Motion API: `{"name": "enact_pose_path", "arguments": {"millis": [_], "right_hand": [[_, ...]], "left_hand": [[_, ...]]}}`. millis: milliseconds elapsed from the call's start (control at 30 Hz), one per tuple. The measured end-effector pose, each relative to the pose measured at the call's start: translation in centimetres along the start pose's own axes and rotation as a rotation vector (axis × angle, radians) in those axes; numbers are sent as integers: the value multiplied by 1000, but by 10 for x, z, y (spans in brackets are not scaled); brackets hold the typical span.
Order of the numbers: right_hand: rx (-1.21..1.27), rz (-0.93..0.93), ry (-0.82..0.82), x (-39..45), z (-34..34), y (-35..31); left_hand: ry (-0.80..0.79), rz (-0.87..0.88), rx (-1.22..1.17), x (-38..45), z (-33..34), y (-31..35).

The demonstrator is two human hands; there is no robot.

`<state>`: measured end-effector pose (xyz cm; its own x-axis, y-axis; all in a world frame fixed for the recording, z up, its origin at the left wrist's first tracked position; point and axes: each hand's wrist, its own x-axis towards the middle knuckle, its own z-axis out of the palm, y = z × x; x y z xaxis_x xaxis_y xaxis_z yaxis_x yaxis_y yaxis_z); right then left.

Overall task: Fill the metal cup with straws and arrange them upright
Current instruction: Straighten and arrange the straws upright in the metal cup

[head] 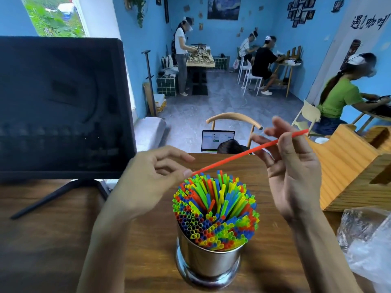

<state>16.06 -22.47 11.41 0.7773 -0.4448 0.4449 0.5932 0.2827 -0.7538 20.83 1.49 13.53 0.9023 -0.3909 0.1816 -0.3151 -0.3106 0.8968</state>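
Polished steel, the metal cup point(208, 261) stands on the wooden table point(53, 240) near its front edge, packed with upright straws point(215, 210) in red, blue, yellow and green that fan out above its rim. Above the cup, a single red straw point(249, 152) slants from lower left to upper right, clear of the bundle except that its lower end hangs just over the far-left straw tips. The left hand point(152, 178), up and to the left of the cup, pinches that lower end between thumb and forefinger, the other fingers loosely curled. The right hand point(289, 166), up and to the right of the cup, holds the straw farther along, palm facing the camera, thumb across the straw and the fingers spread behind it; the upper end pokes out past the hand. Left of the cup stands a dark monitor point(61, 106); right of it sit a wooden holder point(351, 170) and crumpled clear plastic point(368, 242).
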Motion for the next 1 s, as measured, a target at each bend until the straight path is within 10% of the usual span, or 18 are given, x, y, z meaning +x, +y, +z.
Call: {"name": "enact_pose_path", "arguments": {"millis": [167,400,833,1000], "right_hand": [[-240,-286,75,-4,4,5],[-663,-223,-320,-12,-2,24],[-661,38,-529,-11,1,19],[-714,103,-660,-15,4,15]], "left_hand": [[60,-40,156,1,0,-4],[-49,-112,237,1,8,-4],[233,413,274,3,16,2],[373,575,-77,-8,33,18]]}}
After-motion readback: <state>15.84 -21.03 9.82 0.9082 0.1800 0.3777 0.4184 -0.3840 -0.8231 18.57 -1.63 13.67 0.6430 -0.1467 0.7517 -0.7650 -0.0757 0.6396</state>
